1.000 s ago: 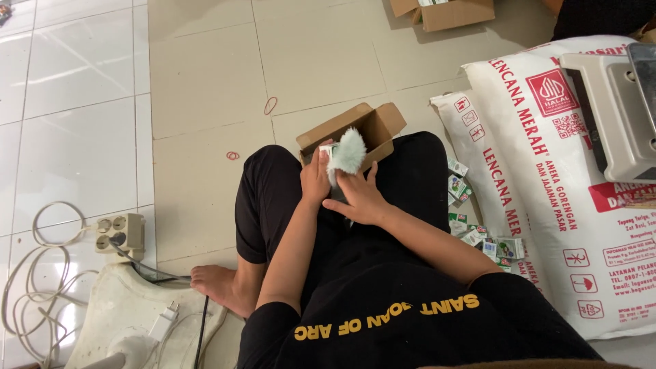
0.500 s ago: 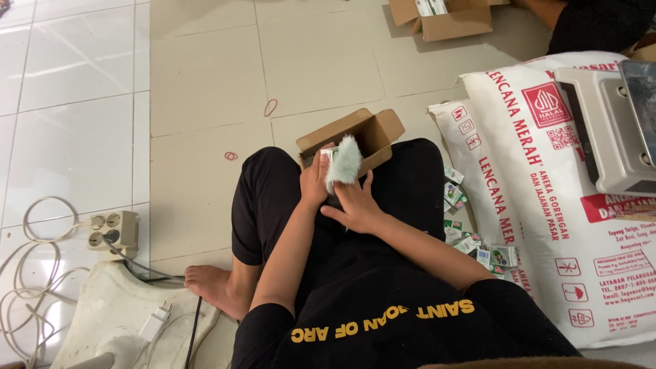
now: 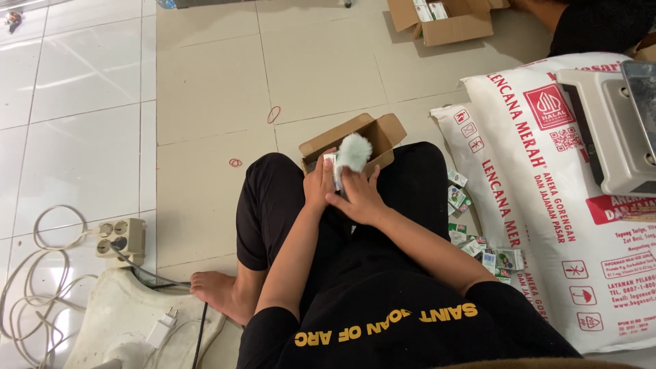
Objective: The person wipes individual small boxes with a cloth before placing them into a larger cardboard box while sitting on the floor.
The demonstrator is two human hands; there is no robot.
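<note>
White bag stands upright over the open cardboard box on the lap, clasped between left hand and right hand.

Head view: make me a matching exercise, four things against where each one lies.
Things:
1. small open carton
2. power strip
3. big white sack
4. little packets

Places:
A. floor tiles, person's far left, cables beside it
B. at the knees, just beyond both hands
C. person's right, under a grey scale
D. between the right leg and the sack

Pairs: 1-B, 2-A, 3-C, 4-D
</note>
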